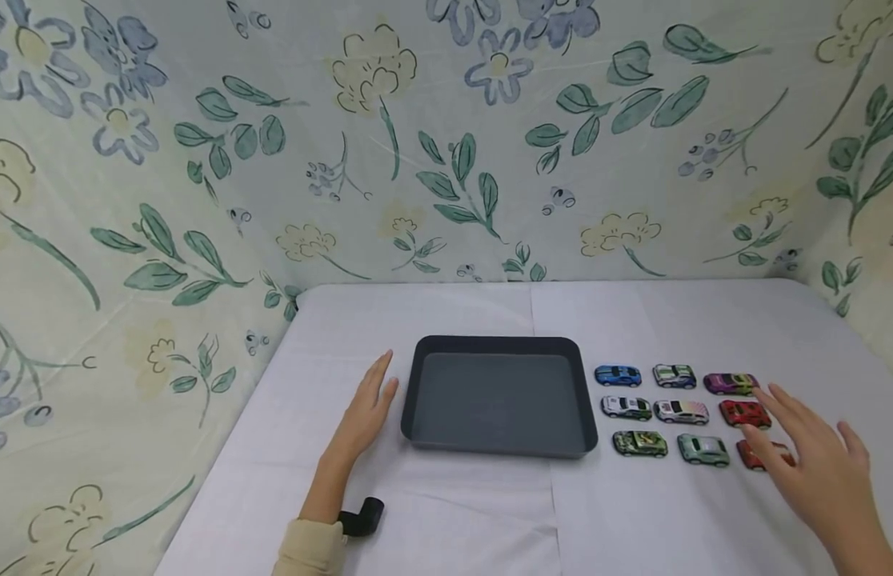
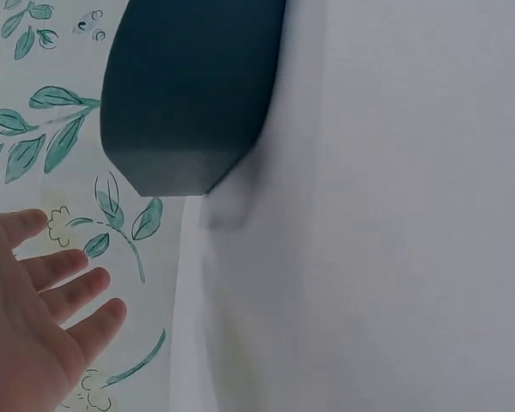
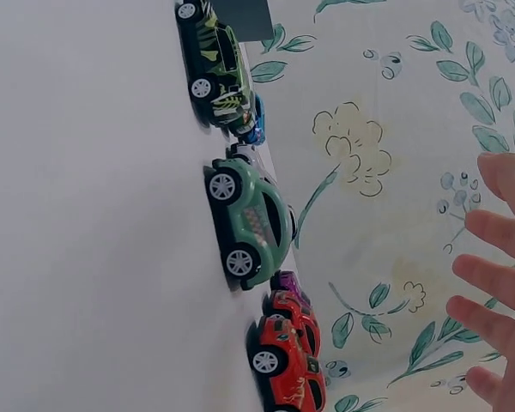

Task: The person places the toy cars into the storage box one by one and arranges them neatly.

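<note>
My left hand [image 1: 367, 408] is beside the left edge of a dark grey rectangular tray [image 1: 498, 400], fingers straight and holding nothing. In the left wrist view the tray's corner [image 2: 180, 163] is apart from the fingers. Several toy cars stand in three rows right of the tray: among them a blue car [image 1: 618, 376], a purple car [image 1: 730, 384], a camouflage car [image 1: 639, 443] and a light green car [image 3: 251, 223]. My right hand [image 1: 821, 472] hovers by the right end of the rows, fingers spread. It partly hides the front red car [image 3: 283, 369]; another red car [image 1: 745, 414] is behind that.
A white cloth [image 1: 446, 520] covers the table. Floral fabric [image 1: 490, 160] hangs behind and at both sides. A black object [image 1: 363, 518], seemingly part of the wrist gear, sticks out by my left wrist.
</note>
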